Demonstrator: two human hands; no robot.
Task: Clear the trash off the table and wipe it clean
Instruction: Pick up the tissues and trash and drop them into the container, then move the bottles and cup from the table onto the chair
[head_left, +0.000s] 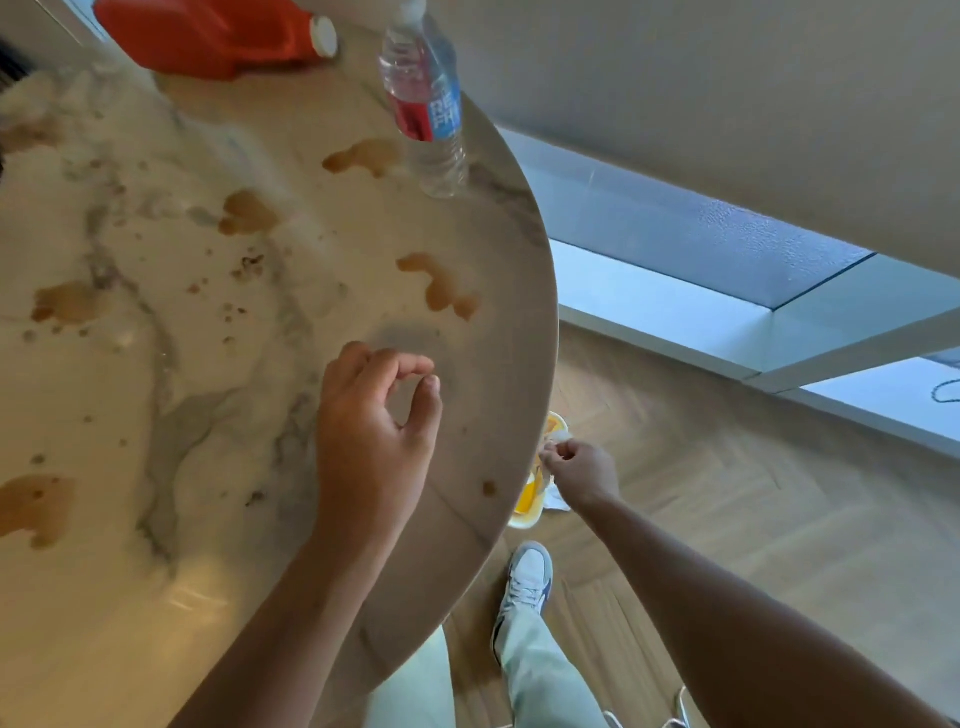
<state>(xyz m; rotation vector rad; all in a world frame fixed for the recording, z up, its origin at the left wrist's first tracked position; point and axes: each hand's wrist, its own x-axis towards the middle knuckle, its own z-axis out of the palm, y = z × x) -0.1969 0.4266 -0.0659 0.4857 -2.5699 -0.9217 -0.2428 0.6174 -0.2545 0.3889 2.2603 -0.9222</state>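
Note:
A round marble table (498, 364) carries several brown liquid stains (441, 286) and scattered crumbs (252, 265). My left hand (371, 441) hovers over the table's right side, fingers curled, thumb and forefinger tips almost meeting; I see nothing between them. My right hand (582, 473) reaches down past the table's edge and pinches a small white scrap (558, 446). It is above a pale container with yellow contents (530, 501) on the floor. The table edge hides part of that container.
A clear water bottle with a red and blue label (428, 104) stands near the far right rim. An orange jug with a white cap (208, 31) lies at the far edge. My shoe (527, 577) is on the wooden floor; a low window ledge (675, 322) runs along the right.

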